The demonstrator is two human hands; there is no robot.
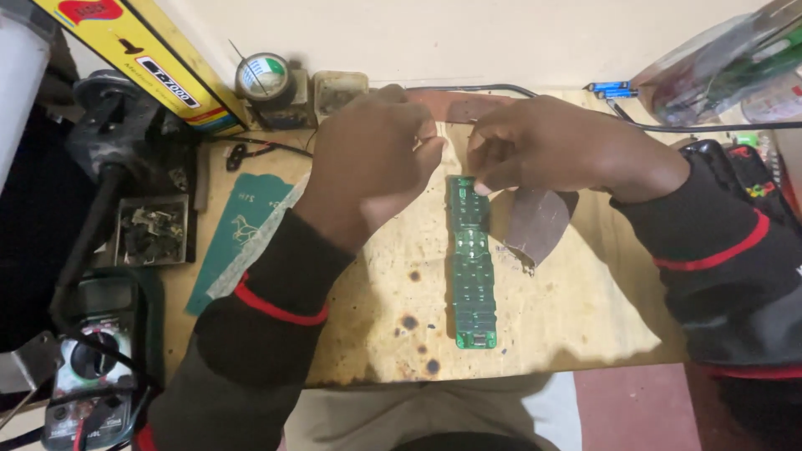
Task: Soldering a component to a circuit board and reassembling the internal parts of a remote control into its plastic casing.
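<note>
- Long green circuit board [473, 266] lies flat on the scorched wooden surface [576, 309], lengthwise away from the person, top end just under the fingers.
- Risk: only the top end looks pinned. Any sideways push there could make the free near end swing or skid across the bare wood.
- Risk: a loose grey-brown sheet piece [535, 221] touches the board's right edge (ragged lower tip). A wrist dragging over it could nudge the board or slip under it.
- Risk: a black cable [710, 127] runs behind the right hand; a sleeve could snag it and pull clutter into the work area.
- Left hand [376, 159]: curled nearly closed, thumb and forefinger pinched narrow just above and left of the board's top end. Cannot tell whether anything sits in the pinch; too small or hidden.
- Right hand [543, 146]: fingers bent down, fingertips [484, 185] touching the board's top edge. Pressing rather than wrapping it, as far as I can judge.
- Both hands nearly meet over the board top, so whatever sits between them is hidden.
- Around: multimeter [92, 359] at far left, small tray of parts [152, 230] above it, solder spool [263, 77] at the back, green patterned card [238, 234] under the left forearm.
</note>
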